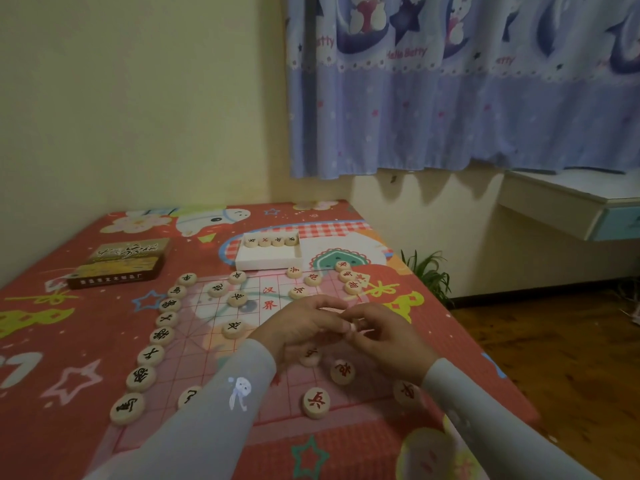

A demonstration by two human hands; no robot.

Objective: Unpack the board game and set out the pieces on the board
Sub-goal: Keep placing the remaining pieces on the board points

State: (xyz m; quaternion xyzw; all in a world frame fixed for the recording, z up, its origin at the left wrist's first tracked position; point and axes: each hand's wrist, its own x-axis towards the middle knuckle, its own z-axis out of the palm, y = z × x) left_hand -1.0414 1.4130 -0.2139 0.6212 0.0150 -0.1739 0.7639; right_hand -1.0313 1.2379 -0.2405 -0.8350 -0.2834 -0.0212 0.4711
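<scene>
A thin, see-through board sheet (207, 344) with red grid lines lies on the red patterned bed cover. Round wooden pieces with black characters (152, 355) line its left edge. Pieces with red characters (316, 402) sit on the right and far side. My left hand (298, 327) and my right hand (388, 336) meet above the middle of the board, and together their fingertips pinch one pale wooden piece (352, 327) held on edge. The white box tray (268, 258) at the far end holds several more pieces.
The dark box lid (121, 263) lies at the far left of the bed. The bed's right edge drops to a wooden floor (571, 358). A small green plant (429, 275) stands by the wall, under a white shelf (568, 202) and blue curtain.
</scene>
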